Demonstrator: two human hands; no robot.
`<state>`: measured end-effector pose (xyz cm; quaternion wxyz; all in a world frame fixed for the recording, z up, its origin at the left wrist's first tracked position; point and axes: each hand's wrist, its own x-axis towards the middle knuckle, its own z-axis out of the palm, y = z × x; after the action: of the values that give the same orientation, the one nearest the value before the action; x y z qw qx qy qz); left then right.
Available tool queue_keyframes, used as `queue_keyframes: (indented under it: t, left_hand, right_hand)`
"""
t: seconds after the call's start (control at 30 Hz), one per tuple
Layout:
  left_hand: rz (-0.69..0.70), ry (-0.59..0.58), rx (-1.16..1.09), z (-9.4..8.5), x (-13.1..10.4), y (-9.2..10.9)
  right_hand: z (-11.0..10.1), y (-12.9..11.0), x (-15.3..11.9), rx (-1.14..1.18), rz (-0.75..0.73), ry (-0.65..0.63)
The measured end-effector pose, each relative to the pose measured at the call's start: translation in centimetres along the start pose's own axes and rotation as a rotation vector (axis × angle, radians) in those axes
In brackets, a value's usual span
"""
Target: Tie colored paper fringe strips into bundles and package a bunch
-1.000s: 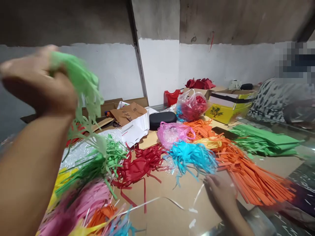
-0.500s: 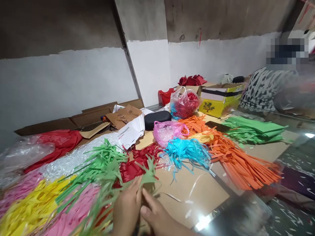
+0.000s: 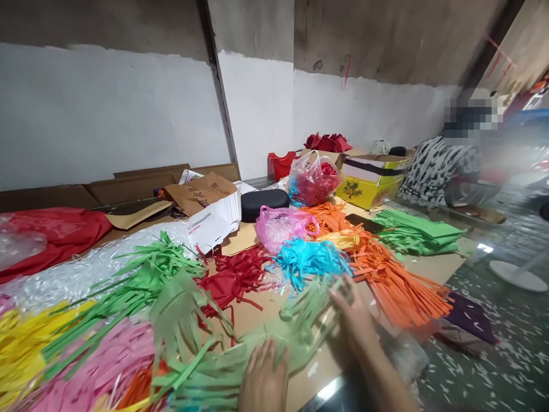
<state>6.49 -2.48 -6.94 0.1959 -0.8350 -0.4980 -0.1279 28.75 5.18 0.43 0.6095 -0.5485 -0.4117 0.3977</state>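
Note:
A light green fringed sheet (image 3: pixel 257 349), blurred by motion, lies spread over the brown board at the front. My left hand (image 3: pixel 265 375) rests palm down on it, fingers stretched out. Farther right, my right hand (image 3: pixel 349 300) is at the sheet's right end, near the fringe strips; its fingertips are smeared. Dark red strips (image 3: pixel 235 274) and a blue bundle (image 3: pixel 313 260) lie just behind the sheet. Green strips (image 3: pixel 150 274) are piled to its left.
Orange strips (image 3: pixel 398 280) and stacked green pieces (image 3: pixel 422 232) lie right. Pink (image 3: pixel 103 366) and yellow strips (image 3: pixel 38 337) lie left. Behind stand a pink bag (image 3: pixel 283 226), black case (image 3: pixel 265 204) and yellow box (image 3: pixel 371 183). A person (image 3: pixel 437 166) sits at the back right.
My hands were close together and have moved apart, the right one rightward and forward. The light green material is now spread between them. The camera view has shifted.

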Motion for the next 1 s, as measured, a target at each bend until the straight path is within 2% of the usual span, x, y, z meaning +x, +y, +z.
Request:
queue_keyframes:
  t: [0.03, 0.07, 0.1, 0.13, 0.17, 0.2, 0.23, 0.27, 0.3, 0.37, 0.47, 0.6, 0.77, 1.0]
  left_hand:
    - [-0.022, -0.022, -0.046, 0.3, 0.1, 0.2]
    - [-0.059, -0.049, -0.104, 0.5, 0.2, 0.3]
    - [-0.098, -0.079, -0.169, 0.5, 0.2, 0.3]
    - [-0.134, -0.109, -0.230, 0.5, 0.2, 0.3]
    - [-0.164, -0.136, -0.284, 0.3, 0.2, 0.0]
    - [-0.181, -0.161, -0.332, 0.0, 0.1, -0.3]
    - [-0.187, -0.183, -0.370, -0.5, 0.0, -0.7]
    - [-0.191, -0.201, -0.399, -1.1, -0.1, -1.3]
    - [-0.212, -0.218, -0.422, -1.7, -0.2, -1.9]
    - [-0.306, -0.261, -0.467, -3.2, -0.1, -3.1]
    - [-0.487, -0.331, -0.473, -5.0, 0.7, -4.5]
    - [-0.629, -0.411, -0.361, -5.4, 2.2, -4.9]
    - [-0.674, -0.483, -0.212, -4.7, 3.0, -4.5]
    - [-0.655, -0.533, -0.156, -4.7, 3.1, -4.3]
  right_hand:
    - [-0.8, 0.1, -0.3, -0.194, -0.164, 0.113]
    - [-1.2, 0.2, -0.9, -0.362, -0.324, 0.115]
    - [-1.3, 0.3, -1.6, -0.491, -0.462, -0.012]
    - [-1.0, 0.5, -2.3, -0.577, -0.565, -0.242]
    - [-0.5, 0.7, -2.9, -0.621, -0.622, -0.524]
    - [0.1, 0.8, -3.2, -0.640, -0.638, -0.790]
    - [0.8, 0.9, -3.2, -0.655, -0.631, -0.989]
    - [1.4, 0.9, -2.9, -0.677, -0.620, -1.100]
    - [1.9, 0.8, -2.4, -0.707, -0.612, -1.152]
    - [2.9, 0.5, -1.0, -0.792, -0.605, -1.168]
    - [4.5, -0.1, 0.5, -0.956, -0.561, -1.104]
    - [6.4, 0.0, 1.0, -1.048, -0.539, -1.012]
    - [7.1, 1.3, 1.1, -1.071, -0.500, -0.984]
    - [7.1, 1.9, 1.9, -1.031, -0.416, -0.988]
